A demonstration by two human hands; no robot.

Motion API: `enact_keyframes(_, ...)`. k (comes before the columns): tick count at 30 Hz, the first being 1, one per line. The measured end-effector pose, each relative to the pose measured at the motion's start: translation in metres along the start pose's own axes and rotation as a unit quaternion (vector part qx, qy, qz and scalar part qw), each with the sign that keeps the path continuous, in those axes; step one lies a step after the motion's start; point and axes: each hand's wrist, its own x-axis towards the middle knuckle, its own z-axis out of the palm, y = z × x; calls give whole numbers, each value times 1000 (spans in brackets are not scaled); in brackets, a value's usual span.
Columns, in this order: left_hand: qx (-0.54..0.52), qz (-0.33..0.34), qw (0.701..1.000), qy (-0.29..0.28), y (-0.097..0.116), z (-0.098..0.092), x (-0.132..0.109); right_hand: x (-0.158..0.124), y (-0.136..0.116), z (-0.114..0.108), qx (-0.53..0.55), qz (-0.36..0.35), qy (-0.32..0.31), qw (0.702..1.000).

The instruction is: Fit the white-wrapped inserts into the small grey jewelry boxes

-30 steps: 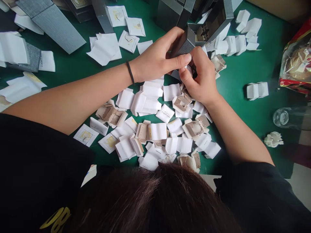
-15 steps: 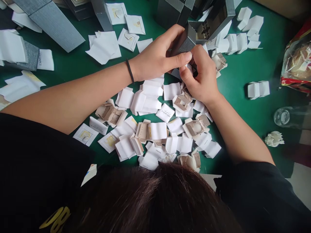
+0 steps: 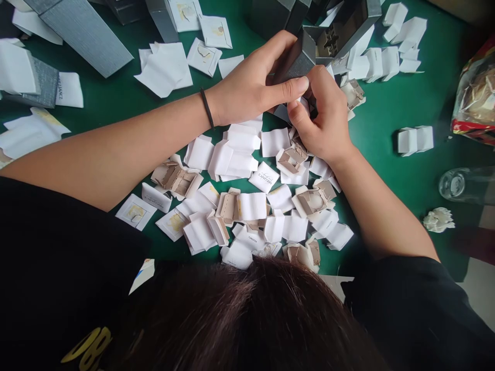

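Observation:
My left hand (image 3: 253,85) grips a small dark grey box (image 3: 299,57) at the upper middle, fingers over its top and thumb stretched along its near side. My right hand (image 3: 323,121) meets it from below, fingers curled and pinching a small white card piece (image 3: 301,107) against the box's underside. The box's open lid or a second open grey box (image 3: 344,26) with a cut-out insert stands just behind. Below both hands lies a heap of folded white and tan card inserts (image 3: 251,198) on the green table (image 3: 386,103).
Long grey box lids (image 3: 83,36) and white cards lie at the upper left. Folded white inserts (image 3: 386,51) sit upper right, one pair (image 3: 415,139) alone. A plastic bag (image 3: 475,98), a clear bottle (image 3: 464,185) and crumpled paper (image 3: 438,219) lie at the right edge.
Both hands and the grey box have stayed together, shifting slightly up in the view. My right fingers have worked a little at the white piece under the box.

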Motion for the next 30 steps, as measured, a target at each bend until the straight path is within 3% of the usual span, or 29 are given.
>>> enact_keyframes(6,-9,1,1000,-5,-1,0,0,0,5,2,-9,-49,19,999)
enact_keyframes(16,-23,-7,1000,-5,4,1,-1,0,4,1,17,21,-7,1000)
enact_keyframes(30,-38,-3,999,0,1,3,1,-1,3,1,-5,-11,-4,1000)
